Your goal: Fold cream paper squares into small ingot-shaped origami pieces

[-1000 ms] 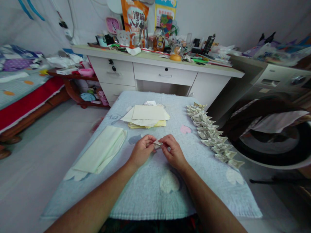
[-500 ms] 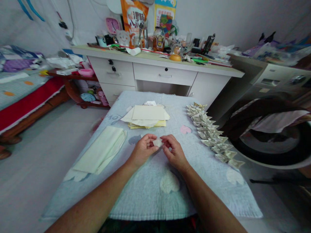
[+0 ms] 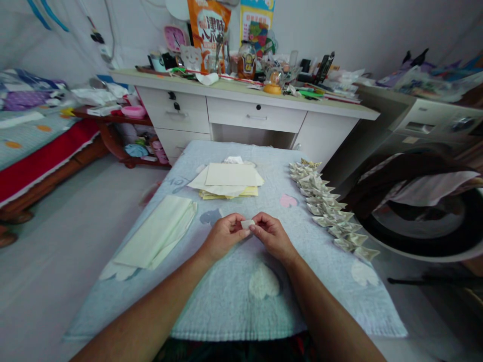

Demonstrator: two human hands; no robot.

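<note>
A small folded piece of paper (image 3: pixel 247 223), pale and partly covered by fingers, is pinched between my two hands above the middle of the cloth. My left hand (image 3: pixel 225 233) grips its left side with thumb and fingers. On its right side, my right hand (image 3: pixel 272 234) holds it the same way, the two thumbs almost meeting. Beyond the hands lies a stack of cream and yellow paper sheets (image 3: pixel 231 175). To the left rests a folded pile of pale green paper (image 3: pixel 154 234). Several folded paper pieces with pointed ends (image 3: pixel 320 201) stand in a row on the right.
A light blue cloth (image 3: pixel 222 301) with heart patterns covers the table. Behind it stands a white desk (image 3: pixel 256 113) crowded with jars, packets and a pink clock (image 3: pixel 175 38). A front-loading washing machine (image 3: pixel 422 125) is at the right, a bed (image 3: pixel 37 141) at the left.
The paper between my hands has turned from a pointed shape to a narrower, flatter one. My right hand has closed in, and both thumbs are nearer each other.
</note>
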